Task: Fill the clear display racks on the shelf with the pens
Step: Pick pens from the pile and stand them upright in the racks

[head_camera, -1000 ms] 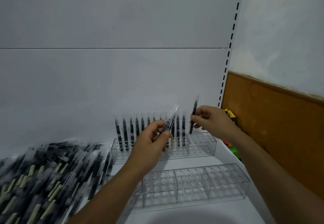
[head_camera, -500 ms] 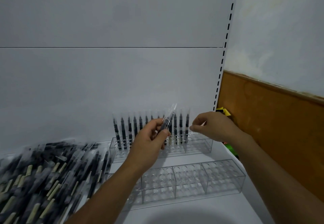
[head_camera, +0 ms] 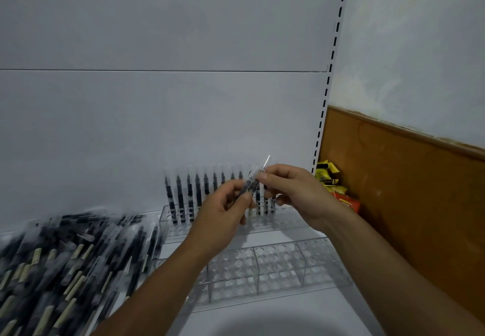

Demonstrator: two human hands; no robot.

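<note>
My left hand grips a small bunch of wrapped black pens that point up and to the right. My right hand pinches the top end of that bunch between thumb and forefinger. Behind both hands stands the rear clear rack on the white shelf, with a row of upright pens in its back holes. The front clear rack, nearer to me, shows empty holes. A big heap of loose wrapped pens lies on the shelf at the left.
The white shelf back panel rises behind the racks, with a slotted upright at its right edge. Yellow and red packets sit beyond the upright against a brown wall panel.
A second ago my right hand held a pen above the rear rack. That pen now stands in the row, and the hand has come left to pinch the bunch in my left hand.
</note>
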